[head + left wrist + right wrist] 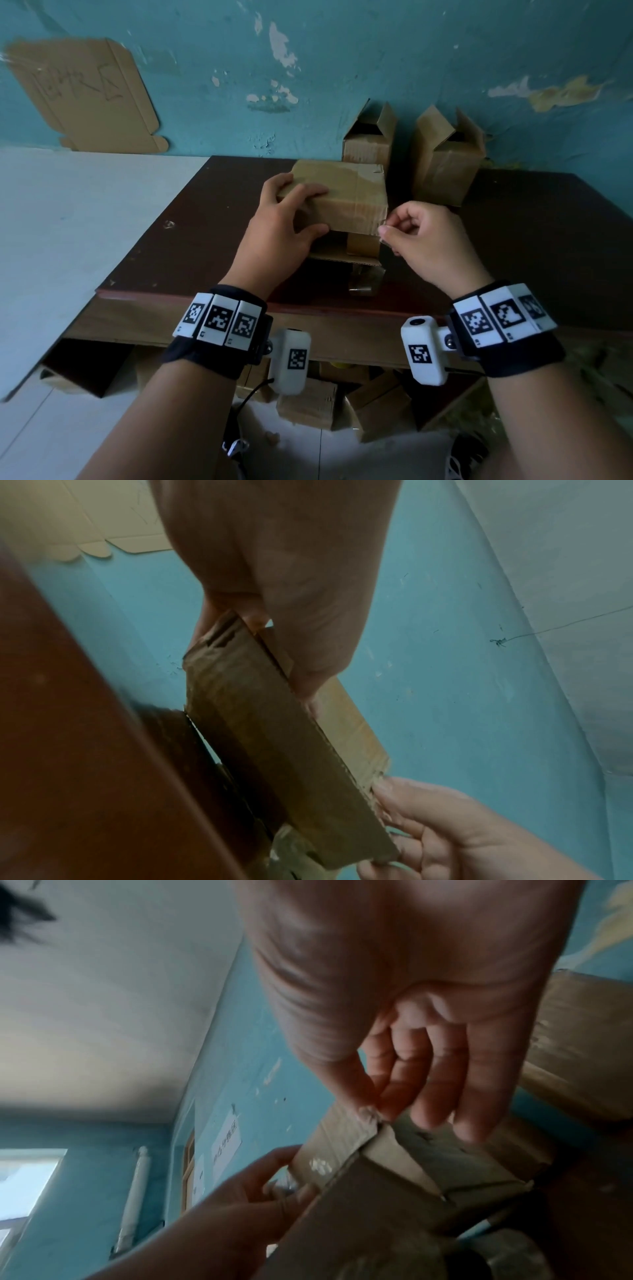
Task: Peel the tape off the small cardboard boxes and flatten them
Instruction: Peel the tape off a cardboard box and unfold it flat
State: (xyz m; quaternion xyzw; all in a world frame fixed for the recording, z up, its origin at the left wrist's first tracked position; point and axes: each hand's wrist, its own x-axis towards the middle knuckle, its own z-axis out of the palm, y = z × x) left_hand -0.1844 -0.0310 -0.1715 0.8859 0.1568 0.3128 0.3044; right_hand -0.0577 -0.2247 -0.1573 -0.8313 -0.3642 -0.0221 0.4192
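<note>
A small brown cardboard box (349,198) is held above the dark table (513,240), one open flap hanging toward me. My left hand (291,212) grips its left end, thumb on the front face and fingers over the top. My right hand (404,233) pinches a strip of clear tape (383,229) at the box's right front corner between thumb and forefinger. In the left wrist view the box (274,737) runs between my left hand (281,601) above and right hand (445,831) below. In the right wrist view my right hand's fingertips (373,1110) meet at the box corner (377,1126).
Two open cardboard boxes (370,140) (445,154) stand at the table's back edge against the peeling blue wall. A flattened carton (85,92) leans on the wall at the left. A wad of clear tape (364,281) lies near the front edge. More boxes (342,401) sit under the table.
</note>
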